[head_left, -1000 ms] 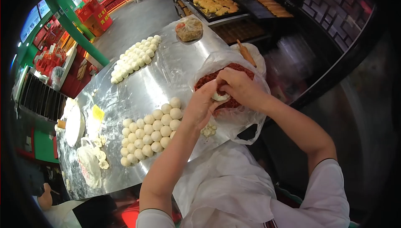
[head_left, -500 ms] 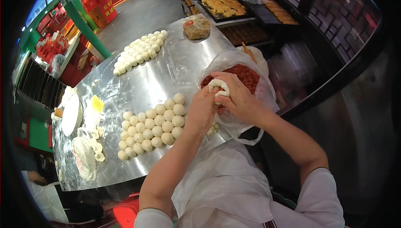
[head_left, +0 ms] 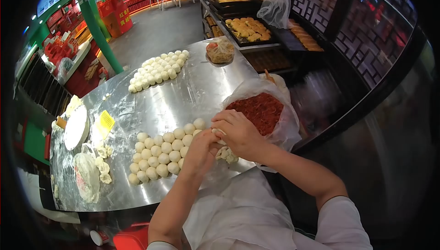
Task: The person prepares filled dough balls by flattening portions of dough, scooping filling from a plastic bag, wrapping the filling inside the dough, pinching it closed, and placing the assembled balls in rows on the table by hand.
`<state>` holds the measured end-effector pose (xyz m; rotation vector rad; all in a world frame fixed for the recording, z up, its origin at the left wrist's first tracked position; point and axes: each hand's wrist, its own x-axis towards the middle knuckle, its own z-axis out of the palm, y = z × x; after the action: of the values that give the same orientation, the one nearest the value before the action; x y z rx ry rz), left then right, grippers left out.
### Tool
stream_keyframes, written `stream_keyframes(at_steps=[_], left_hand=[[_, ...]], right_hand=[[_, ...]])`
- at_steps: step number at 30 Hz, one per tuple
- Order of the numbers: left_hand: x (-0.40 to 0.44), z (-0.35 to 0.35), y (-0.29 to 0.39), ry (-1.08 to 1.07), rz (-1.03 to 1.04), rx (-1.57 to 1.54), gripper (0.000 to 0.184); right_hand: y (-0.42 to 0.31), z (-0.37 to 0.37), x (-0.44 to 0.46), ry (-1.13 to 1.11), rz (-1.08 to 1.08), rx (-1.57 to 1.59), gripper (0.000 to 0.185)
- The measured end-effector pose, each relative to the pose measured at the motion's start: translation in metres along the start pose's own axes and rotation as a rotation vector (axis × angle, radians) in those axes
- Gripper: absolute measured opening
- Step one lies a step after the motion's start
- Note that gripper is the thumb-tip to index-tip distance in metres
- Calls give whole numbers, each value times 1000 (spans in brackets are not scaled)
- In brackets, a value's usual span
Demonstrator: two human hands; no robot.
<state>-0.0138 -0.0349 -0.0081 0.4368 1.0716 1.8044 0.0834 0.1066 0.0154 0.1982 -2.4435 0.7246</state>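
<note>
Both my hands are closed around a small piece of white dough (head_left: 220,131), which is mostly covered by the fingers. My left hand (head_left: 202,149) holds it from the left, and my right hand (head_left: 240,134) curls over it from the right. Just beyond the right hand is a dark red, shredded-looking filling (head_left: 256,109) inside a clear plastic bag (head_left: 290,122). Left of my hands, rows of round dough balls (head_left: 156,151) sit on the metal table. Pale dough scraps (head_left: 227,155) lie beneath my wrists.
Smaller white dough pieces (head_left: 158,70) stand grouped at the metal table's (head_left: 123,112) far side, near a tied bag of food (head_left: 220,51). A yellow scraper (head_left: 107,120), a white round board (head_left: 77,127) and a floury bag (head_left: 87,176) lie left. Baked-goods trays (head_left: 248,29) stand behind.
My hands have come down and left, away from above the filling, still holding the dough. The dough showed as an open ring before; now the fingers close over it. The view has shifted slightly.
</note>
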Motion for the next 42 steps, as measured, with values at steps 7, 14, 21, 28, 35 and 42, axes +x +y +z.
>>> stream_keyframes(at_steps=[7,14,21,28,35,42], left_hand=[[-44,-42,-8,47,30,-384,40],[-65,-38,3,38,-30,-243,57],[-78,-84,6,-50,-71,197,63],[-58,-36,-15,282,411,-190,78],[-74,-27,-29,396,357,20,50],[-83,-51,-17,218,-2,70,68]], right_hand=[[-32,55,5,-48,-105,-68,18],[-22,76,15,-54,-15,-18,24],[-38,67,9,-206,280,281,29],[-76,116,9,204,75,349,52],[-54,98,13,229,285,521,60],[-57,67,2,-367,749,646,20]])
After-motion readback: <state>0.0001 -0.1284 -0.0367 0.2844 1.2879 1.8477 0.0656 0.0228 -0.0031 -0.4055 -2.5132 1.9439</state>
